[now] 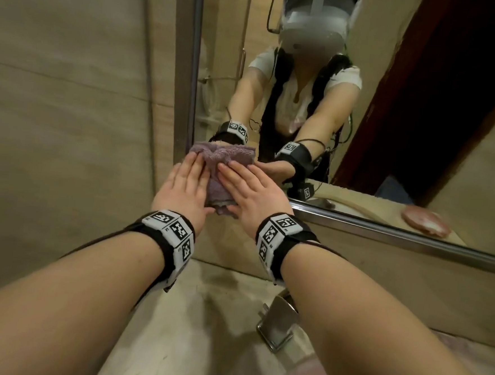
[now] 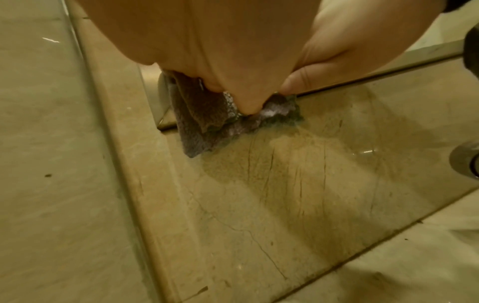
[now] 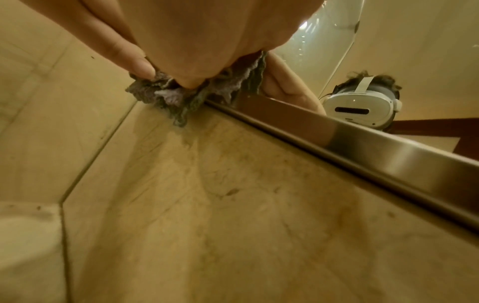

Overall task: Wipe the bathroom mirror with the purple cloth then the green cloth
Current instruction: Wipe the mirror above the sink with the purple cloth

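The purple cloth [image 1: 214, 186] is bunched over the lower left corner of the bathroom mirror [image 1: 405, 134]. My left hand [image 1: 182, 184] lies flat on the cloth's left side, fingers straight. My right hand [image 1: 250, 193] presses its right side the same way. In the left wrist view my left hand [image 2: 233, 51] bears down on the cloth [image 2: 202, 125], which hangs over the frame corner onto the tile. The right wrist view has my right hand [image 3: 194, 41] on the crumpled cloth [image 3: 168, 96] at the frame edge. No green cloth is in view.
The mirror's metal frame [image 1: 384, 230] runs off to the right. A chrome faucet [image 1: 279, 321] stands below my right forearm on the marble counter [image 1: 202, 316]. A tiled wall [image 1: 69, 116] closes in on the left. A pink round dish [image 1: 425, 221] shows in the reflection.
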Demonstrator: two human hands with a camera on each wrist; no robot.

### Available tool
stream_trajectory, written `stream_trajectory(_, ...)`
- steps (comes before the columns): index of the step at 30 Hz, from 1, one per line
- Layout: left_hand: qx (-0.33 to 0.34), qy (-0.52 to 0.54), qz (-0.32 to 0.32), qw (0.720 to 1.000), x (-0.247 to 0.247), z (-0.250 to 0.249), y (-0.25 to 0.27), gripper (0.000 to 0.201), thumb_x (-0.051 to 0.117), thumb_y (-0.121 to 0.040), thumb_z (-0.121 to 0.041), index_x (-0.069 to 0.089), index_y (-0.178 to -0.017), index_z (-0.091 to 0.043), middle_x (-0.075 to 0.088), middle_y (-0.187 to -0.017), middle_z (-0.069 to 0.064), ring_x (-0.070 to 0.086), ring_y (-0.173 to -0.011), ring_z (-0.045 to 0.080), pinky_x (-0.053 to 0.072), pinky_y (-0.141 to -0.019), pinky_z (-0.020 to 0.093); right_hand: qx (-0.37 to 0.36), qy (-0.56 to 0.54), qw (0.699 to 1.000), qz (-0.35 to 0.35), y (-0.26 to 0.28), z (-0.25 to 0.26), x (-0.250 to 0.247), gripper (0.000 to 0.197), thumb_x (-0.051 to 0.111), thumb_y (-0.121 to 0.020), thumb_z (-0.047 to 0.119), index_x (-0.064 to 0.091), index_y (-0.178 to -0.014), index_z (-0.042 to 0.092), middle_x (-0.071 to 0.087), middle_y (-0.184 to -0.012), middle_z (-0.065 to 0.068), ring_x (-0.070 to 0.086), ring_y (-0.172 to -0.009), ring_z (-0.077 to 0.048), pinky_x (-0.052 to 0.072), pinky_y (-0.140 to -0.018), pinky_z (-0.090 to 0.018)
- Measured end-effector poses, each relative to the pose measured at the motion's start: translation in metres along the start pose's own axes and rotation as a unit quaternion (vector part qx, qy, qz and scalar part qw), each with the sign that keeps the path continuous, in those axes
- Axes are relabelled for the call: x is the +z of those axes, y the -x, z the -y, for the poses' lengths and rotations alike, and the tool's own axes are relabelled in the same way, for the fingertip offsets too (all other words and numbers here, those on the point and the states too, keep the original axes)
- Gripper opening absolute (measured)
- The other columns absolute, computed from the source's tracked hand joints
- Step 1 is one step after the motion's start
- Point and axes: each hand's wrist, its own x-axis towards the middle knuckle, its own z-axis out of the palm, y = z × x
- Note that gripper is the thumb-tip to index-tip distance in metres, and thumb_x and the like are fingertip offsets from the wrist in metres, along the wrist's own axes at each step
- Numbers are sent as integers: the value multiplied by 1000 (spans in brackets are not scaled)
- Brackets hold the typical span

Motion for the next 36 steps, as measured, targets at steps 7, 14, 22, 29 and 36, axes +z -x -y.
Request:
stream_trajectory(7, 19, -32, -19, 999, -14, -18, 0, 83, 20, -96, -57, -16, -147, -3, -25, -151, 20, -25, -139, 33, -10, -114, 41, -6, 38, 999, -24, 16, -24, 11, 61, 17, -101, 42, -11, -148, 13, -15, -156, 0, -14, -143, -19, -16, -112, -33)
stream_trajectory(14, 106, -82, -67, 989, -43, -46, 5, 78, 24, -97, -53, -12, -149, -7, -23, -152, 19, -24, -140, 32, -11, -114, 41, 26, 15, 999, -18, 56, -64, 24, 59, 27, -82, 42, 56, -129, 20, 52, -136, 4, 50, -126, -15, 20, -108, -30)
stream_trajectory(22, 201, -142, -103, 964, -91, -113, 7, 68, 18, -100, -48, -11, -149, -12, -25, -151, 17, -25, -139, 33, -14, -113, 41, 67, 15, 996, 51, 133, -123, 46, 61, 28, -80, 38, 56, -129, 15, 53, -136, -1, 51, -124, -22, 24, -106, -34)
stream_trajectory(29, 253, -167, -123, 945, -139, -197, 13, 63, 17, -101, -47, -8, -150, -17, -23, -152, 15, -24, -140, 30, -13, -113, 41, 117, 69, 990, 40, 210, -178, 66, 64, 71, -70, 41, 58, -127, 15, 54, -134, -2, 53, -123, -23, 17, -109, -34)
stream_trajectory(36, 262, -183, -146, 936, -181, -270, 19, 64, 18, -100, -48, -6, -151, -18, -23, -152, 17, -25, -139, 31, -11, -113, 41, 174, 114, 974, 92, 272, -225, 72, 62, 21, -100, 42, -17, -146, 24, -20, -155, 4, -18, -143, -20, -36, -95, -39)
